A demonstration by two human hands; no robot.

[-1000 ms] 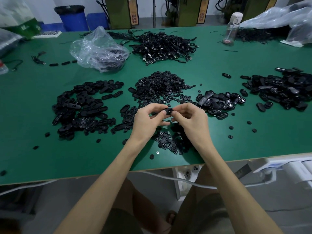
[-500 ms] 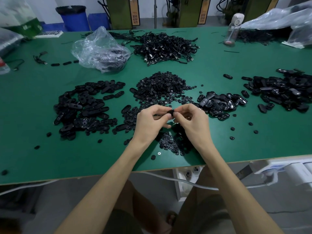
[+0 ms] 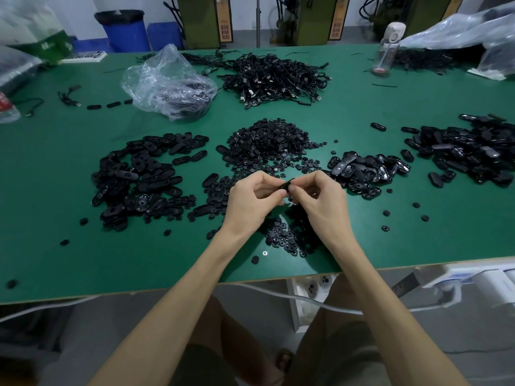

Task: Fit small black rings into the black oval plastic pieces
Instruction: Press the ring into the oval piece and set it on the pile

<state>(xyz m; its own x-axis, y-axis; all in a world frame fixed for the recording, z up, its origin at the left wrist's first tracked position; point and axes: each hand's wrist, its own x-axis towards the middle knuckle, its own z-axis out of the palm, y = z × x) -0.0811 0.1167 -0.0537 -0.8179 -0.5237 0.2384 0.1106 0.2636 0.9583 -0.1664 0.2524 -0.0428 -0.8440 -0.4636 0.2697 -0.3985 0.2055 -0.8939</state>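
Green matte desk [image 3: 55, 196], smooth top, littered with black plastic parts. Left hand [image 3: 249, 203] and right hand [image 3: 323, 203] meet over the near middle of the desk, fingertips touching. Both grips are closed: the thumb and curled fingers of each hand pinch the same oval piece [image 3: 287, 184]. It is black with a rounded end and is held between the two hands, off the desk. Only its top edge shows, so I cannot tell whether a ring sits in it.

Directly below the hands is the near ring heap [image 3: 281, 236]: small round matte discs with centre holes. Behind the hands is the big ring mound [image 3: 270, 143], the same tiny rounds piled in a low dome.

To the left is the oval heap [image 3: 139, 176], long flat ovals in dull black, a few showing a round hole. Just right of the hands is the glossy heap [image 3: 365, 174], shinier ovals, some greyish. At the far right is a bigger dark heap [image 3: 468, 151]. Loose rings are dotted over the desk on the right.

At the back are a crinkled clear plastic bag [image 3: 167, 82] with dark parts inside, a tangled cable heap [image 3: 273, 76] of thin black leads with metal plugs, and a clear bottle [image 3: 388, 48] with a pale lid.

A tiny silver cross-head screw [image 3: 264, 253] lies near the front edge. A blue bin [image 3: 122, 30] stands beyond the desk. A white cable [image 3: 278, 293] hangs under the front edge.
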